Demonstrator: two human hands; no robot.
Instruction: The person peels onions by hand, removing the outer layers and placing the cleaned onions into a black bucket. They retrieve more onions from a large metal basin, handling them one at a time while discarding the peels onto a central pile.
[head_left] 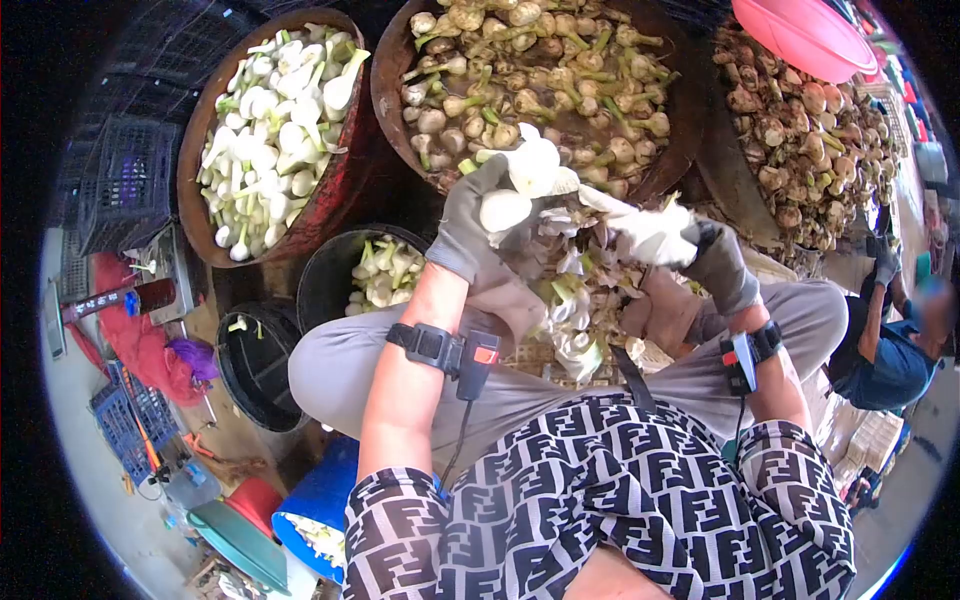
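Note:
My left hand [474, 222], in a grey glove, grips white peeled garlic bulbs [536, 166] with short green stems. One more bulb shows lower, at the fingers. To the right, my gloved right hand [722, 264] is closed on a pale strip of garlic skin [655, 232], blurred by motion. The strip reaches toward the bulbs in my left hand. Below both hands, loose garlic skins [572, 315] lie heaped between my legs. Just beyond my hands, a wide rusty tub [690, 115] holds unpeeled garlic bulbs [530, 85] in murky water.
At the left, a tub [190, 190] is heaped with white garlic bulbs [275, 145]. Beside my knee stand black buckets [312, 280] and a blue bucket [305, 500]. At right lie dirty bulbs [800, 140] under a pink basin [805, 40]. Another person [885, 355] sits far right.

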